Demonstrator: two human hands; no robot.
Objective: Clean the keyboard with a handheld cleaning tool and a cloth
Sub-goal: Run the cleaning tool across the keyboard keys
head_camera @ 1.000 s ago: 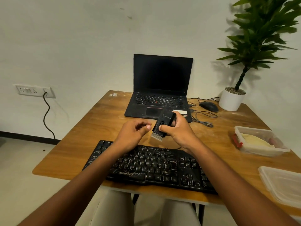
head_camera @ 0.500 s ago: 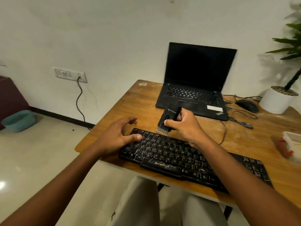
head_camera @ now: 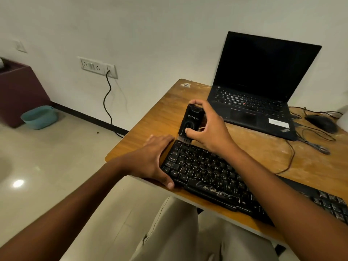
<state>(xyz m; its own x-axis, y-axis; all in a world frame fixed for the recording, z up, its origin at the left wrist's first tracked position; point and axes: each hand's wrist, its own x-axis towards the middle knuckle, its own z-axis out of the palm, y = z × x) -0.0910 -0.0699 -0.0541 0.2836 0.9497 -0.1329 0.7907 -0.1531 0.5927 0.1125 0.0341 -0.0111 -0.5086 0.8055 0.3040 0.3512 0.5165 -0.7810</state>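
At the far left of the frame a maroon cabinet [head_camera: 20, 91] stands against the wall, with a teal basin [head_camera: 39, 117] on the floor just beside it. Further right, a white socket plate [head_camera: 98, 67] sits on the wall in the upper left, and a black cable [head_camera: 107, 102] hangs from it down to the floor.

Left of centre, the left hand [head_camera: 150, 157] rests flat on the wooden table [head_camera: 160, 117], fingers straight and relaxed, pressed along the left end of the black keyboard [head_camera: 216, 178]; its thumb lies against the keyboard's near left corner. It grasps nothing.

The keyboard runs from the middle of the frame toward the lower right, along the near edge of the table.

Just right of the left hand's fingertips, in the centre, the black cleaning brush [head_camera: 192, 121] stands nearly upright, its bristles down and touching the keyboard's far left corner. The right hand [head_camera: 209, 129] grasps it from the right side: the thumb presses on the lower front of the body, just above the bristles, and a finger curls over the top end. So the brush lies to the left of the palm, with the bristle end below the grip.

In the upper right an open black laptop [head_camera: 259, 95] with a dark screen sits on the table, and near the right edge a black mouse [head_camera: 322, 123] lies among loose wires [head_camera: 308, 140].
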